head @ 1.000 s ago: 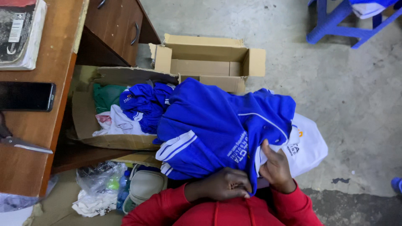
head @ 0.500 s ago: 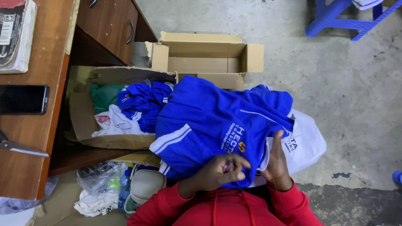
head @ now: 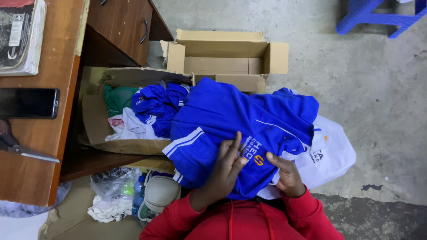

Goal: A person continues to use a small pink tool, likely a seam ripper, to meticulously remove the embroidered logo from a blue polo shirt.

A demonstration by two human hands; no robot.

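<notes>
On the far left is a brown wooden desk (head: 40, 146). A thick worn book (head: 20, 35), a black phone (head: 29, 103) and a pair of scissors with dark handles (head: 18, 144) lie on it. Next to the desk, on the floor, an open cardboard box (head: 95, 129) holds green, white and blue clothes. Below it sit a crumpled clear plastic bag (head: 111, 191) and a pale grey cap (head: 159, 193).

In the middle, a bright blue polo shirt with white stripes on the sleeve (head: 231, 120) lies on the person's lap, on top of a white shirt (head: 331, 153). Half a second ago the left hand (head: 224, 166) was curled, pinching the cloth. Now it lies flat on the blue shirt, fingers straight and close together, beside the printed badge. It looks like it is pressing the cloth smooth. The right hand (head: 287, 175) has slid lower and grips the shirt's edge, fingers bent around the cloth. The shirt has moved a little toward the person.

Behind the shirt stands a second, open cardboard box (head: 222, 60), quite close. Far right, blue plastic stool legs (head: 378, 18) stand on the grey floor, well away.
</notes>
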